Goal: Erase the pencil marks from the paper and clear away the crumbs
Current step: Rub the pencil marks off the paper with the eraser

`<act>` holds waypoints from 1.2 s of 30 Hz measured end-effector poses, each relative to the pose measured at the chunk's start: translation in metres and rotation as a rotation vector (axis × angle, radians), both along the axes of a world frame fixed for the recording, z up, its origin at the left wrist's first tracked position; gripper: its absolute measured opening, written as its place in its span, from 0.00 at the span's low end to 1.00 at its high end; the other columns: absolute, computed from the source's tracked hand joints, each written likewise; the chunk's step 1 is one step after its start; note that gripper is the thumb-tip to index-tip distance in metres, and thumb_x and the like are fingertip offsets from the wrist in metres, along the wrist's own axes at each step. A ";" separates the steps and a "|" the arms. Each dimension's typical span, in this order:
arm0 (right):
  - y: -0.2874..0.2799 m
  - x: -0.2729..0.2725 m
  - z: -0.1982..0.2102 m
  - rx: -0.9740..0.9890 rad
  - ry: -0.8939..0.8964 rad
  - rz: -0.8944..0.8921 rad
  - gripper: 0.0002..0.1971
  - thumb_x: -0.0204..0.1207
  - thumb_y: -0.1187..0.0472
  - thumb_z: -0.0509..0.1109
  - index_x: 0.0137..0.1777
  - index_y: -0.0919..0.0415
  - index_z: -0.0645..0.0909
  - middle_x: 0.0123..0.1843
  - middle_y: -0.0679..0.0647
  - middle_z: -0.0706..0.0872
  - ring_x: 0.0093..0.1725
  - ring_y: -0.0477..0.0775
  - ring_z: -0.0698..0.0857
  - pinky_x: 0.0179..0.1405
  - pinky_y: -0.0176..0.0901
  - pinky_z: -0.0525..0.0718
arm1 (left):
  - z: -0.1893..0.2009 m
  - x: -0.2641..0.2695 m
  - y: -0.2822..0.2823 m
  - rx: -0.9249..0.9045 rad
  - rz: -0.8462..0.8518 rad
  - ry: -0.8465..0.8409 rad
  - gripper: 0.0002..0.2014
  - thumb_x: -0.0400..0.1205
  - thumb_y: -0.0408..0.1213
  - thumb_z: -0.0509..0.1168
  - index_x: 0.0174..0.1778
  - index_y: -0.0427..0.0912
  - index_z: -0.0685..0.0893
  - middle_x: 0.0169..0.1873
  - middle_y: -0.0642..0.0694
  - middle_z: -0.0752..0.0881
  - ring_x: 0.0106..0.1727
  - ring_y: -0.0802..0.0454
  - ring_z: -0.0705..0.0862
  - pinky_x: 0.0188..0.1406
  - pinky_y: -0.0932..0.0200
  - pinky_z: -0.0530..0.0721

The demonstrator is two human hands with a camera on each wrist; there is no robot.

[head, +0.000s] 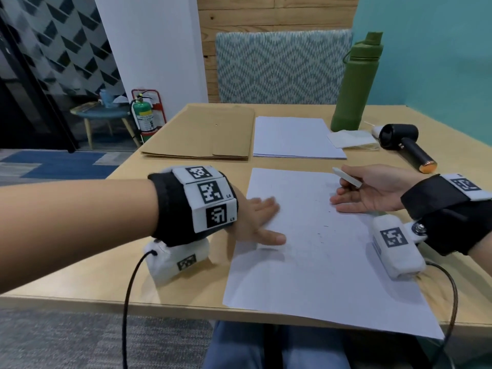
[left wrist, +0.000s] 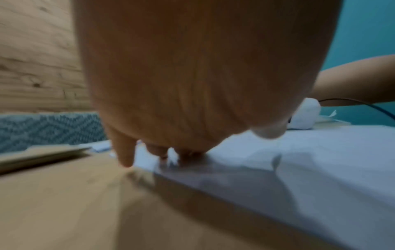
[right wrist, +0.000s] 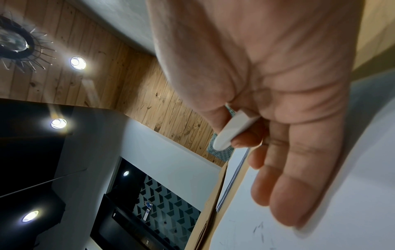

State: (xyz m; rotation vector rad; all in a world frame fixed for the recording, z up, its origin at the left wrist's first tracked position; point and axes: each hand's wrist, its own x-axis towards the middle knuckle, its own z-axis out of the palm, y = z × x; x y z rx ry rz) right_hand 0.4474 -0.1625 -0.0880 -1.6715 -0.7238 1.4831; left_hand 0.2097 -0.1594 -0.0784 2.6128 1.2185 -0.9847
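A white sheet of paper (head: pixel 314 251) lies flat on the light wooden surface (head: pixel 170 286), its near corner overhanging the front edge. The left hand (head: pixel 255 222) rests palm down on the sheet's left edge, fingers straight and spread, holding nothing; the left wrist view shows its fingertips (left wrist: pixel 126 159) at that edge, one of them on the bare wood. The right hand (head: pixel 372 190) sits at the sheet's upper right, little-finger side down against the paper, palm turned inward. Its grip is a pinch of thumb and forefinger on a slim white eraser (head: pixel 347 177), while the remaining fingers lie extended. Small dark crumbs (head: pixel 320 233) are scattered mid-sheet, and faint pencil marks (right wrist: pixel 258 230) show near the right fingertips. Farther back lie tan folders (head: pixel 202 131), a stack of white paper (head: pixel 295 137), a green bottle (head: pixel 356 81) and a black handheld blower (head: pixel 404 142).
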 end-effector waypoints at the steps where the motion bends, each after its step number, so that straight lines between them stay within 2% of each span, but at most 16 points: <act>1: 0.000 0.000 0.000 0.001 -0.001 -0.001 0.20 0.84 0.48 0.56 0.35 0.62 0.71 0.35 0.58 0.77 0.29 0.56 0.89 0.28 0.49 0.91 | 0.001 -0.003 0.004 0.084 0.067 0.081 0.41 0.81 0.67 0.41 0.84 0.44 0.43 0.84 0.48 0.47 0.82 0.45 0.57 0.78 0.48 0.55; 2: 0.000 0.000 0.000 0.001 0.000 -0.003 0.20 0.84 0.48 0.56 0.35 0.62 0.71 0.35 0.58 0.77 0.29 0.56 0.89 0.29 0.49 0.91 | 0.004 -0.005 0.007 0.162 0.124 0.148 0.43 0.79 0.69 0.41 0.84 0.43 0.48 0.83 0.45 0.54 0.80 0.43 0.63 0.75 0.47 0.60; 3: -0.001 0.000 0.000 0.001 -0.001 -0.002 0.20 0.84 0.48 0.56 0.35 0.62 0.71 0.35 0.58 0.77 0.30 0.56 0.88 0.29 0.49 0.91 | 0.008 -0.007 0.010 0.216 0.158 0.182 0.45 0.78 0.71 0.41 0.84 0.42 0.50 0.83 0.43 0.55 0.80 0.42 0.63 0.75 0.46 0.61; 6: -0.003 -0.001 0.001 0.002 -0.010 0.002 0.20 0.84 0.48 0.56 0.36 0.62 0.71 0.35 0.58 0.76 0.36 0.57 0.86 0.29 0.49 0.91 | 0.012 -0.008 0.015 0.157 0.060 0.036 0.41 0.81 0.66 0.39 0.83 0.44 0.38 0.84 0.47 0.39 0.85 0.47 0.46 0.82 0.43 0.49; 8: -0.004 -0.003 0.003 0.001 -0.010 0.006 0.20 0.84 0.49 0.55 0.36 0.62 0.70 0.36 0.58 0.76 0.39 0.58 0.84 0.29 0.50 0.91 | 0.012 -0.004 0.014 0.004 -0.028 -0.104 0.36 0.83 0.61 0.39 0.83 0.48 0.37 0.83 0.52 0.35 0.84 0.51 0.41 0.83 0.45 0.43; 11: -0.003 -0.004 0.003 -0.003 -0.014 0.006 0.20 0.84 0.49 0.56 0.36 0.62 0.70 0.35 0.58 0.76 0.40 0.57 0.84 0.29 0.50 0.91 | 0.006 -0.002 0.018 -0.070 -0.021 -0.116 0.34 0.85 0.59 0.40 0.83 0.48 0.38 0.83 0.54 0.37 0.84 0.52 0.43 0.83 0.47 0.44; 15: -0.002 -0.003 0.002 -0.016 -0.018 -0.001 0.20 0.84 0.49 0.56 0.36 0.63 0.71 0.36 0.58 0.76 0.40 0.58 0.85 0.31 0.51 0.90 | 0.014 -0.011 0.027 0.138 0.095 0.132 0.40 0.81 0.66 0.37 0.84 0.41 0.48 0.84 0.47 0.46 0.82 0.44 0.59 0.79 0.43 0.58; 17: -0.002 -0.003 0.002 -0.019 -0.021 -0.003 0.20 0.84 0.49 0.56 0.36 0.63 0.71 0.36 0.58 0.76 0.40 0.58 0.84 0.32 0.52 0.90 | 0.019 -0.013 0.025 0.169 0.015 0.098 0.40 0.81 0.65 0.38 0.84 0.42 0.42 0.84 0.47 0.40 0.84 0.45 0.51 0.81 0.42 0.54; 19: -0.002 -0.003 0.002 -0.014 -0.021 -0.002 0.20 0.84 0.49 0.55 0.36 0.62 0.71 0.35 0.58 0.76 0.40 0.58 0.84 0.33 0.52 0.90 | 0.018 -0.014 0.018 0.061 -0.140 -0.048 0.36 0.84 0.60 0.41 0.83 0.48 0.38 0.83 0.51 0.36 0.84 0.50 0.43 0.83 0.48 0.47; 21: -0.002 -0.003 0.002 -0.010 -0.014 0.000 0.20 0.84 0.49 0.56 0.36 0.63 0.71 0.35 0.58 0.76 0.40 0.58 0.84 0.33 0.52 0.90 | 0.015 -0.016 0.009 -0.076 -0.172 -0.089 0.34 0.85 0.58 0.43 0.83 0.50 0.36 0.83 0.54 0.35 0.84 0.54 0.40 0.82 0.53 0.43; 23: -0.002 -0.003 0.002 -0.006 -0.016 0.000 0.20 0.84 0.49 0.56 0.36 0.62 0.71 0.35 0.58 0.76 0.40 0.58 0.84 0.33 0.52 0.90 | 0.010 -0.023 0.006 -0.106 -0.102 -0.001 0.36 0.84 0.59 0.42 0.82 0.50 0.33 0.82 0.55 0.34 0.84 0.54 0.41 0.82 0.52 0.42; 26: -0.001 -0.002 0.001 0.000 -0.019 -0.002 0.20 0.84 0.49 0.56 0.36 0.62 0.71 0.35 0.58 0.76 0.39 0.57 0.85 0.34 0.52 0.90 | 0.013 -0.034 0.011 0.070 0.005 0.152 0.40 0.81 0.65 0.40 0.82 0.47 0.32 0.82 0.52 0.34 0.84 0.49 0.47 0.82 0.46 0.48; 28: -0.001 -0.001 0.001 -0.001 -0.017 -0.003 0.20 0.84 0.49 0.56 0.37 0.62 0.71 0.35 0.58 0.76 0.36 0.57 0.87 0.33 0.52 0.90 | 0.016 -0.037 0.011 0.111 -0.066 0.109 0.40 0.82 0.64 0.39 0.82 0.45 0.32 0.82 0.51 0.34 0.84 0.52 0.42 0.83 0.47 0.46; 31: -0.002 -0.001 0.001 0.001 -0.014 -0.003 0.19 0.84 0.49 0.56 0.37 0.63 0.71 0.35 0.58 0.77 0.35 0.57 0.87 0.33 0.51 0.90 | 0.015 -0.036 0.003 -0.080 -0.109 -0.011 0.36 0.83 0.59 0.40 0.81 0.48 0.31 0.82 0.53 0.32 0.84 0.56 0.38 0.83 0.53 0.42; 33: -0.002 -0.002 0.001 0.011 -0.016 -0.003 0.19 0.85 0.50 0.56 0.38 0.63 0.71 0.35 0.58 0.77 0.38 0.58 0.86 0.33 0.51 0.90 | 0.012 -0.038 0.003 -0.136 -0.042 0.043 0.37 0.83 0.61 0.40 0.81 0.49 0.31 0.82 0.54 0.32 0.84 0.56 0.39 0.83 0.51 0.42; 36: -0.002 -0.002 0.001 0.021 -0.023 -0.005 0.17 0.85 0.52 0.57 0.41 0.65 0.73 0.37 0.60 0.79 0.35 0.57 0.89 0.32 0.50 0.90 | 0.015 -0.041 0.008 -0.009 -0.020 0.112 0.40 0.80 0.65 0.39 0.82 0.47 0.34 0.83 0.51 0.36 0.84 0.51 0.47 0.83 0.47 0.48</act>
